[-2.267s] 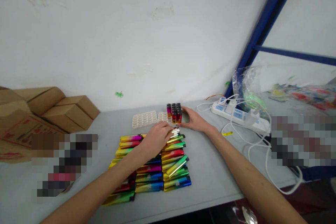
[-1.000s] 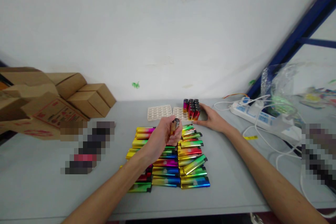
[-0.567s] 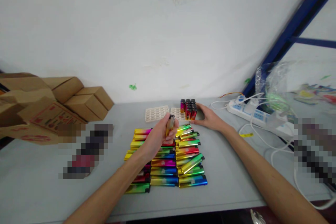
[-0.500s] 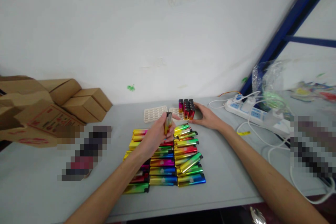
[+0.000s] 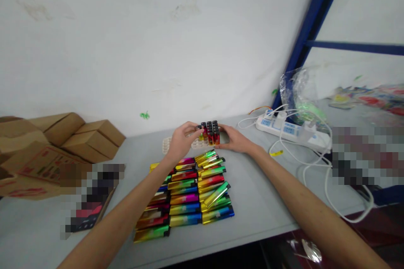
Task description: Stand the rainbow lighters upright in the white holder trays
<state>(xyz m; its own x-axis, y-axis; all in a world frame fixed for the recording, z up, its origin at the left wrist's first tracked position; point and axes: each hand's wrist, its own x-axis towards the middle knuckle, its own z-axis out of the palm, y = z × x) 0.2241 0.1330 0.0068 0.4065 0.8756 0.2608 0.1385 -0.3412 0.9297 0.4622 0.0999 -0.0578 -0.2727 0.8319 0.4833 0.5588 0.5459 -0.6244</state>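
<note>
My left hand [image 5: 183,138] is closed on an upright lighter [image 5: 201,135], yellow at the bottom with a black top, over the cream tray [image 5: 167,145] with rows of round hollows. Several lighters [image 5: 213,133] with black tops and red metallic bodies stand close together at the tray's right end. Around that end curves my right hand [image 5: 235,139], thumb at the front and fingers behind, gripping the tray. Nearer the camera, shiny multicoloured lighters [image 5: 184,209] lie flat in columns; my left forearm hides part of the left column. One lighter [image 5: 217,194] rests askew on others.
Brown cardboard boxes [image 5: 91,138] stand at the left. A white power strip [image 5: 290,131] with plugs and looping white cables lies at the right, beside a blue metal frame [image 5: 298,50] and clear plastic wrap [image 5: 292,88]. The wall [image 5: 189,50] rises behind the grey table [image 5: 252,210].
My left hand has carried its lighter forward from above the flat lighters to the standing group in the tray. My right hand stays at the tray's right end. The view has shifted to the right.
</note>
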